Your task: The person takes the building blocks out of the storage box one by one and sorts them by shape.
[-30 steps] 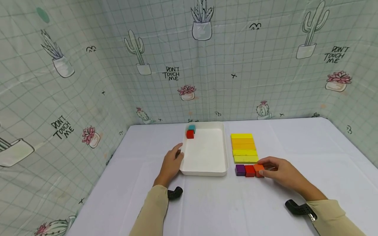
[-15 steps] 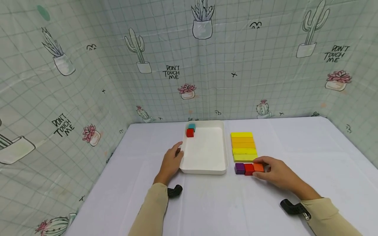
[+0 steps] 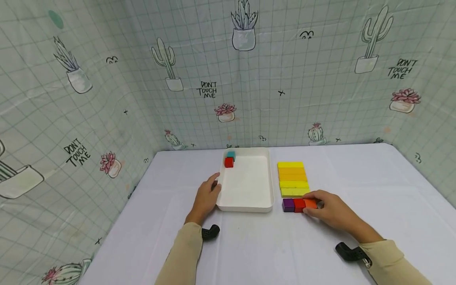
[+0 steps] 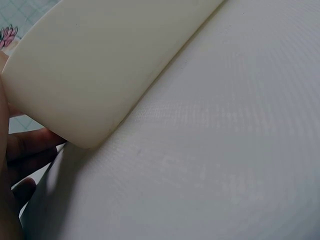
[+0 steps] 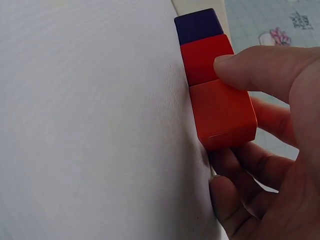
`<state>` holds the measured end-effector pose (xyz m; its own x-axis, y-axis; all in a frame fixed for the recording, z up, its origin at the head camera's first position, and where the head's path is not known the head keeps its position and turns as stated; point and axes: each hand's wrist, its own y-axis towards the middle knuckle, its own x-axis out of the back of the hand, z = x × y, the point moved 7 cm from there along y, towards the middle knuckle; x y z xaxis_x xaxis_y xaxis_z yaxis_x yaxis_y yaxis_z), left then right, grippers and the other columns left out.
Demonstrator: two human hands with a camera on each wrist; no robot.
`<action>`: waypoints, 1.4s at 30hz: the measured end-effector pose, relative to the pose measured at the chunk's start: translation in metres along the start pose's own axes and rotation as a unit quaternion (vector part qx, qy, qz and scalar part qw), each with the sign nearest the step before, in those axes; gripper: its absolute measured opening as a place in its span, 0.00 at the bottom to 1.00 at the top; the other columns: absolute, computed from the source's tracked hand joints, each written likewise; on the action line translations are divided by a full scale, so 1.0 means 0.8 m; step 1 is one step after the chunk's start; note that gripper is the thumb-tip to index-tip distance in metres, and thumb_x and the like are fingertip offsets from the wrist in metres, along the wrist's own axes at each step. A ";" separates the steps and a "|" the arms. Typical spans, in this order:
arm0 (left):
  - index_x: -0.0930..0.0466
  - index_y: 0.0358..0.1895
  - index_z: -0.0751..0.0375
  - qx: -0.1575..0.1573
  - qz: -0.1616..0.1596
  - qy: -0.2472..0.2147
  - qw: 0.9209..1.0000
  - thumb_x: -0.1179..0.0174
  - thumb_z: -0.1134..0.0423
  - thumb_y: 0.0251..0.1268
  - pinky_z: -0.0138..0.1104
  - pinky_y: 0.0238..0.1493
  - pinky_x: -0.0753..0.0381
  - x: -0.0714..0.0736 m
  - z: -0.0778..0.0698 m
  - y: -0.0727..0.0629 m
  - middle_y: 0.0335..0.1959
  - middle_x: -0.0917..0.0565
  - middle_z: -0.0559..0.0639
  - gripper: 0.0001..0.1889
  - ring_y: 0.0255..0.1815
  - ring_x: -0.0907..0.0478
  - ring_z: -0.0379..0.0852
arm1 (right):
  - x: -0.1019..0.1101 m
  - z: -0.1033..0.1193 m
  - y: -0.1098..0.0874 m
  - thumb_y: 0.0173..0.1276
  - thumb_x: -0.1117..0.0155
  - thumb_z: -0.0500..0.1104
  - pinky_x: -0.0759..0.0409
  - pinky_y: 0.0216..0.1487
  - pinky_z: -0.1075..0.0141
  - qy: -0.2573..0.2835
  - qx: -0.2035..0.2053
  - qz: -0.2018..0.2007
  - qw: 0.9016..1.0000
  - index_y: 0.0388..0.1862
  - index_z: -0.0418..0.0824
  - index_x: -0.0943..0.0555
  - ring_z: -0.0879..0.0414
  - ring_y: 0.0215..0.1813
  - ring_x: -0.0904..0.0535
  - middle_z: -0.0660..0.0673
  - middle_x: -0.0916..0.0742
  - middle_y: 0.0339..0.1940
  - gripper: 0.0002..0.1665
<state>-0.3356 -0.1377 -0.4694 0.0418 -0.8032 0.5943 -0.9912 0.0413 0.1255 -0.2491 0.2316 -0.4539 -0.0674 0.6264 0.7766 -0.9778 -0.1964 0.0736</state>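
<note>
Near the front right of the head view, a purple cube (image 3: 288, 205), a red cube (image 3: 298, 205) and an orange cube (image 3: 310, 203) stand in a row, side by side. My right hand (image 3: 331, 209) reaches round the orange one from the right and pinches the red cube, thumb on its near face by the seam; the fingertips behind are partly hidden. At the left wall of a white tray (image 3: 247, 190), my left hand (image 3: 206, 198) rests its relaxed fingers against the side. Inside the tray's far left corner sit a teal cube (image 3: 231, 154) and another red cube (image 3: 229, 162).
Several yellow and orange-yellow bars (image 3: 293, 178) lie flat together right of the tray, directly behind the row of cubes. A white cloth (image 3: 249, 249) covers the table. Patterned fabric (image 3: 263, 71) hangs behind and at both sides.
My right hand has shifted left along the row, its thumb going from the orange cube to the red one. The left hand and tray have stayed put.
</note>
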 end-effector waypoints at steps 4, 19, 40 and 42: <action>0.31 0.74 0.50 -0.001 0.000 0.000 1.000 0.49 0.57 0.77 0.53 0.65 0.30 0.000 0.001 0.000 0.58 0.21 0.57 0.25 0.58 0.26 0.54 | -0.001 -0.001 0.002 0.63 0.27 0.52 0.25 0.45 0.56 0.003 0.001 0.007 1.000 0.58 0.43 0.17 0.49 0.45 0.26 0.39 0.17 0.55 0.26; 0.31 0.74 0.50 0.000 -0.006 0.007 1.000 0.49 0.57 0.76 0.53 0.64 0.29 0.001 0.006 -0.001 0.56 0.20 0.56 0.25 0.57 0.26 0.53 | 0.006 0.009 0.004 0.64 0.28 0.56 0.19 0.49 0.54 -0.009 0.010 0.033 0.999 0.59 0.40 0.19 0.50 0.48 0.22 0.41 0.16 0.55 0.30; 0.31 0.74 0.48 0.005 -0.003 0.004 1.000 0.49 0.56 0.76 0.53 0.64 0.29 0.005 0.006 0.002 0.57 0.21 0.56 0.25 0.58 0.26 0.53 | 0.007 0.063 0.095 0.73 0.37 0.53 0.17 0.51 0.55 0.129 0.013 0.044 0.991 0.62 0.34 0.21 0.46 0.52 0.19 0.41 0.15 0.53 0.28; 0.31 0.74 0.48 0.004 -0.001 0.005 1.000 0.49 0.56 0.76 0.52 0.63 0.29 0.003 0.006 0.001 0.57 0.21 0.56 0.25 0.58 0.26 0.53 | 0.001 0.065 0.108 0.73 0.38 0.52 0.17 0.51 0.55 0.158 0.001 0.062 0.986 0.62 0.34 0.22 0.45 0.52 0.18 0.39 0.15 0.54 0.28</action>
<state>-0.3373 -0.1422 -0.4717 0.0441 -0.7971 0.6022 -0.9921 0.0359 0.1202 -0.3235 0.1757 -0.4142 -0.2459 0.8005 0.5466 -0.9575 -0.2882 -0.0087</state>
